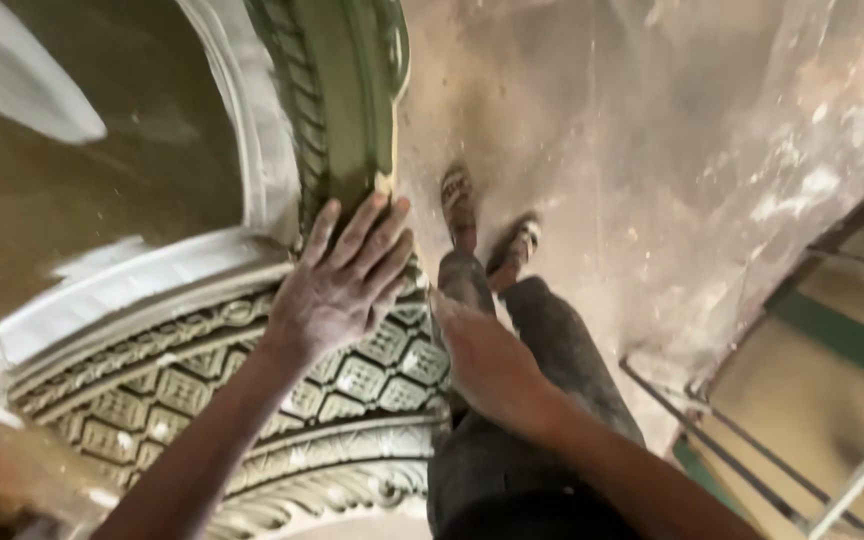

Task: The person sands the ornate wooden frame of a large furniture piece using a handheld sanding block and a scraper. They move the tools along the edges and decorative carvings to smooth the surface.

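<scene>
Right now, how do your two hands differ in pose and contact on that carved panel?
The left hand lies flat, fingers spread, on top of the carved panel; the right hand sits at the panel's edge, fingers blurred. The left looks dustier than the right. Both are bare and hold nothing.

Single view: head-worn camera, facing steeply down, close above the green-and-white carved plaster moulding [252,400], with the dusty grey concrete floor [652,150] beyond.
</scene>
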